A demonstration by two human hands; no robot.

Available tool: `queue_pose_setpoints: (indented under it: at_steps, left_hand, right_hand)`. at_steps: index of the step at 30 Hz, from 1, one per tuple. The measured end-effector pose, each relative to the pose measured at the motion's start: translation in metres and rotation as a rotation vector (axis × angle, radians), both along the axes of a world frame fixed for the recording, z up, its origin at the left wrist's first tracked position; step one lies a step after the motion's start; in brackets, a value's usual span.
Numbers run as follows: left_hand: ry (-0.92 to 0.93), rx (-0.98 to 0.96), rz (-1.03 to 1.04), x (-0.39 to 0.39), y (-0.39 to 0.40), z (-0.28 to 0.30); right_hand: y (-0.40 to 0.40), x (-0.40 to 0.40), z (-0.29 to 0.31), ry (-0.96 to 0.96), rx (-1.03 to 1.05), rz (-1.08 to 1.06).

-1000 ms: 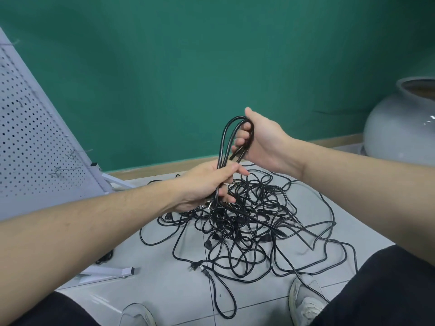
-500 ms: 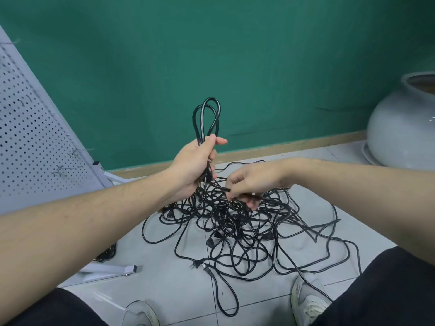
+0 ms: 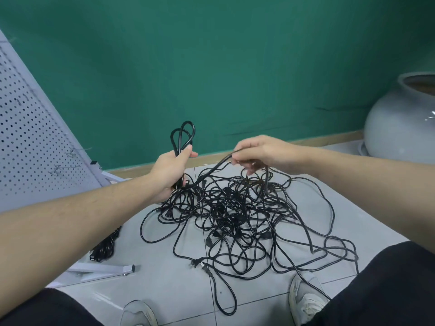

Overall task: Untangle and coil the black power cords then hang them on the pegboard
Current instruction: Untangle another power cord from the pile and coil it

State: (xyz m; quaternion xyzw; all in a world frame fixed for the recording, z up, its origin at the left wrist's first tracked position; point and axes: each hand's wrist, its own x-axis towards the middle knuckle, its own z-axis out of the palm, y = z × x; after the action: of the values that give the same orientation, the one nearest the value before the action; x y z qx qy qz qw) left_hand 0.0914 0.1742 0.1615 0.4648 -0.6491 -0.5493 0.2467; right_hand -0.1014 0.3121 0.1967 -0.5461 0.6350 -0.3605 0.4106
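Basically, black power cords (image 3: 235, 215) lie in a thin, glossy tangle on the grey tile floor (image 3: 164, 285), plugs poking out. Left hand (image 3: 170, 171) has fingers wrapped round a few folded loops standing upright above the fist. Right hand (image 3: 261, 152) pinches one taut strand; likely from the same cord. Pegboard (image 3: 30, 137) leans at left.

Grey tiled floor (image 3: 164, 285), green wall (image 3: 211, 67) far with tan baseboard (image 3: 317, 140), large grey ceramic pot (image 3: 400, 123) far right, two pale sneakers (image 3: 306, 300) near edge, small bundled black cable (image 3: 104, 248) at left.
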Motion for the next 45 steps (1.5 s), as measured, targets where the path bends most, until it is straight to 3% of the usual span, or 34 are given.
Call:
queue_pose_setpoints:
  at_steps: [3, 7, 10, 14, 19, 24, 28, 31, 36, 41, 45]
  left_hand:
    - [-0.034, 0.065, -0.044, -0.002, 0.006, 0.0]
    - [-0.032, 0.142, -0.131, -0.006, 0.014, 0.004]
    - [-0.021, 0.093, -0.245, -0.008, 0.019, 0.009]
    - [-0.138, -0.124, -0.379, -0.012, 0.028, 0.009]
    - [-0.203, -0.171, -0.395, -0.015, 0.029, 0.004]
    - [-0.136, -0.144, -0.393, -0.015, 0.029, 0.002]
    - [0.02, 0.034, -0.43, -0.017, 0.037, 0.006]
    - [0.013, -0.006, -0.452, -0.016, 0.046, 0.007]
    - [0.006, -0.092, -0.487, -0.016, 0.043, 0.007]
    - [0.062, -0.09, -0.459, -0.015, 0.045, 0.013]
    - [0.088, -0.046, -0.485, -0.016, 0.049, 0.02]
  right_hand:
    - [-0.004, 0.009, 0.003, -0.016, -0.123, -0.091]
    - [-0.008, 0.011, 0.008, 0.114, -0.173, -0.289]
    - [-0.011, 0.007, 0.008, 0.146, -0.159, -0.394]
    - [-0.014, 0.005, 0.005, -0.006, -0.124, -0.364]
    - [-0.014, 0.006, 0.012, -0.325, -0.141, -0.254]
    - [-0.012, 0.004, 0.009, -0.178, -0.228, -0.352]
    - [-0.013, -0.001, 0.009, -0.038, -0.339, -0.545]
    - [-0.014, 0.002, 0.007, -0.011, -0.245, -0.609]
    - [-0.01, 0.006, 0.007, -0.198, 0.024, -0.494]
    - [-0.014, 0.013, 0.014, -0.565, -0.098, -0.453]
    - [-0.016, 0.026, 0.023, -0.735, -0.187, -0.492]
